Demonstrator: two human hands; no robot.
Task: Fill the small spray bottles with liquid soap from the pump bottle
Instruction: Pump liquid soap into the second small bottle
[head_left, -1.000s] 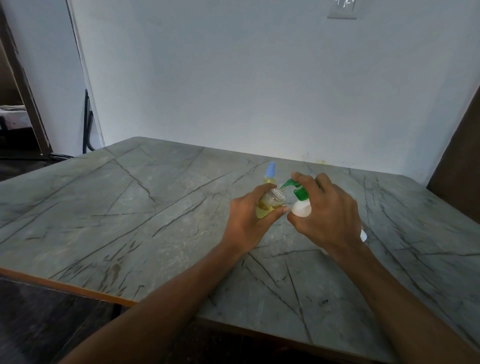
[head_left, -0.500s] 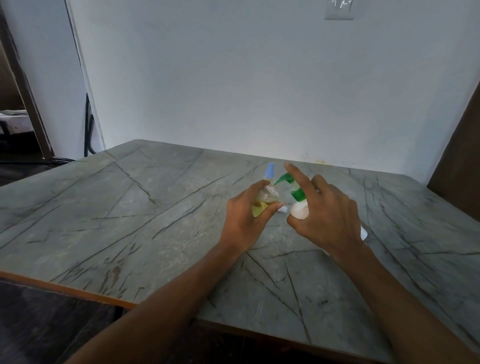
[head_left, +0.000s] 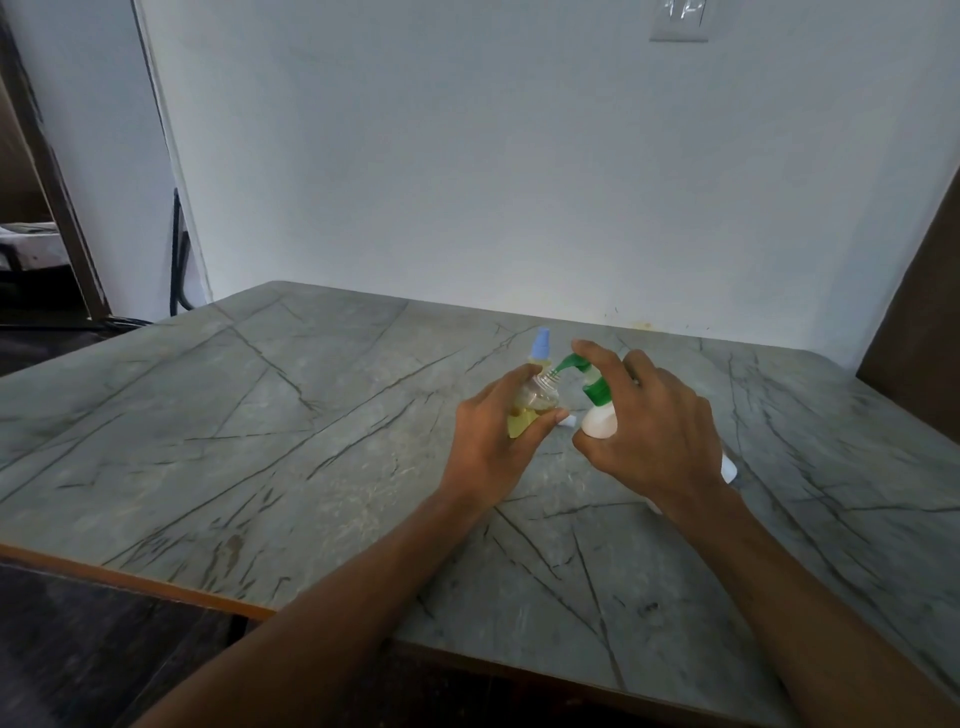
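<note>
My left hand (head_left: 493, 441) grips a small clear spray bottle (head_left: 537, 400) with yellow liquid in it, its threaded neck uncapped. My right hand (head_left: 654, 431) is wrapped round the white pump bottle (head_left: 600, 428), with the index finger lying on the green pump head (head_left: 576, 364). The green spout points into the small bottle's mouth. Behind them stands a second small bottle with a light blue cap (head_left: 542, 345) and yellow liquid. A small white piece (head_left: 567, 422) lies on the table between my hands.
Everything sits on a grey marble-patterned table (head_left: 260, 441) with an orange front edge, set against a white wall. A dark panel stands at the far right. A doorway and a black cable are at the far left.
My right index finger lifted from the pump head half a second ago and now lies on it again. The camera view has shifted slightly. The left hand keeps its hold.
</note>
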